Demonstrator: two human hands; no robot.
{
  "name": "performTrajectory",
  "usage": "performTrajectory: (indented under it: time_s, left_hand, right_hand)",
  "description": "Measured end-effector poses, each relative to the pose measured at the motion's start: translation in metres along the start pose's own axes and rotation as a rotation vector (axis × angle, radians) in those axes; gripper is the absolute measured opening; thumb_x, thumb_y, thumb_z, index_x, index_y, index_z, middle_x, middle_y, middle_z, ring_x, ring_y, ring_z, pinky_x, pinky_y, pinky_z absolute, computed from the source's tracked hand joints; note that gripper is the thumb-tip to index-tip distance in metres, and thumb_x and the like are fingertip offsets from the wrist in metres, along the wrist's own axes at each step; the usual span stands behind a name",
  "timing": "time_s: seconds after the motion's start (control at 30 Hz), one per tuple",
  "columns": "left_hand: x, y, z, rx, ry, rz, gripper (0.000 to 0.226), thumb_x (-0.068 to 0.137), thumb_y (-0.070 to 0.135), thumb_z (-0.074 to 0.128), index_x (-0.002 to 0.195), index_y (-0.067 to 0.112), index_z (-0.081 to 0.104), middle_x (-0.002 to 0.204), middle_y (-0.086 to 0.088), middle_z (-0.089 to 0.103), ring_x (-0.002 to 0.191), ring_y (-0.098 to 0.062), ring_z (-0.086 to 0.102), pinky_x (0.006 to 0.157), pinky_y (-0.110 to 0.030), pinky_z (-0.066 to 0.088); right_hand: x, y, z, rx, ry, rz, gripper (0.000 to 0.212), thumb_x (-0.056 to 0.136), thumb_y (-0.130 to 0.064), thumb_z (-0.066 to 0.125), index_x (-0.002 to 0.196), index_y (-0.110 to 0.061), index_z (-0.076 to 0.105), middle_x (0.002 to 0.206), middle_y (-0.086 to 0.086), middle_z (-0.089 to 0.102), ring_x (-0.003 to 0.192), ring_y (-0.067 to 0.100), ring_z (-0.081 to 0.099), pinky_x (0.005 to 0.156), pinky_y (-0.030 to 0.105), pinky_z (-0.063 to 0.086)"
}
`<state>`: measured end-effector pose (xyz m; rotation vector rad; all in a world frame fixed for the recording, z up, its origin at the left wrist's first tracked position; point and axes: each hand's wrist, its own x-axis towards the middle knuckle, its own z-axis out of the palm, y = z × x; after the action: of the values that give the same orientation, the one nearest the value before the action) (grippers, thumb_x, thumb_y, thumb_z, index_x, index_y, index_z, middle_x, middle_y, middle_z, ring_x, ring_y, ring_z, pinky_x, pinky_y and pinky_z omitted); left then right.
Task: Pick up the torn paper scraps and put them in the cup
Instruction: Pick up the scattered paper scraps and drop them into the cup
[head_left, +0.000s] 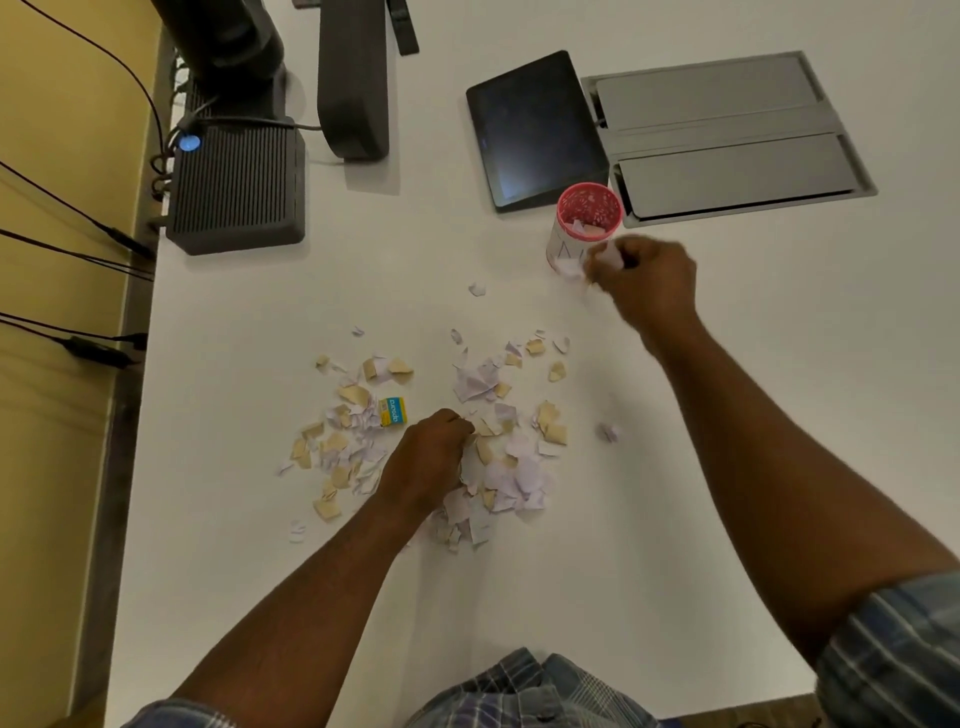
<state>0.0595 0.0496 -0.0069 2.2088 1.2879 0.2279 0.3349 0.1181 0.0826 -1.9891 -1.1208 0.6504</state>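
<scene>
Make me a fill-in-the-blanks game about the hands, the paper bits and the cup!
1. The cup has a rim coloured ____.
2. The right hand, beside the cup, is closed on some ____ scraps.
3. The left hand rests on the ____ of torn scraps on the table.
4. Behind the cup lies a dark ____ with a blank screen.

Missing words: pink; paper; pile; tablet

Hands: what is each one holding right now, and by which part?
The right hand pinches white paper scraps at its fingertips beside the cup. The left hand is closed down in the scrap pile; whether it grips any cannot be told.
</scene>
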Motion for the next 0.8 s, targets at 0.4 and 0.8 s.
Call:
performTrajectory:
  time_s: [0.4,0.8]
  left_hand:
    - [0.007,0.02,-0.023,-0.038,0.04,-0.021,0.02,0.089,0.007,0.058,0.104,0.008,0.07,0.103,-0.007,0.07,0.093,-0.018,0.064,0.081,-0.02,0.046]
    - [0.061,0.052,-0.063,-0.356,0.161,-0.134,0.016,0.079,0.005,0.073,0.095,0.009,0.073,0.092,-0.002,0.072,0.072,0.005,0.06,0.07,0.001,0.044]
  right_hand:
    - [0.109,-0.012,0.016,-0.485,-0.042,-0.177,0.017,0.088,-0.016,0.061,0.075,-0.005,0.06,0.081,0.013,0.065,0.073,0.019,0.061,0.07,0.02,0.044]
    - [0.039,0.008,0.041,-0.274,0.235,-0.248,0.033,0.094,-0.037,0.049,0.114,-0.014,0.061,0.112,0.008,0.064,0.103,0.021,0.057,0.082,0.028,0.047]
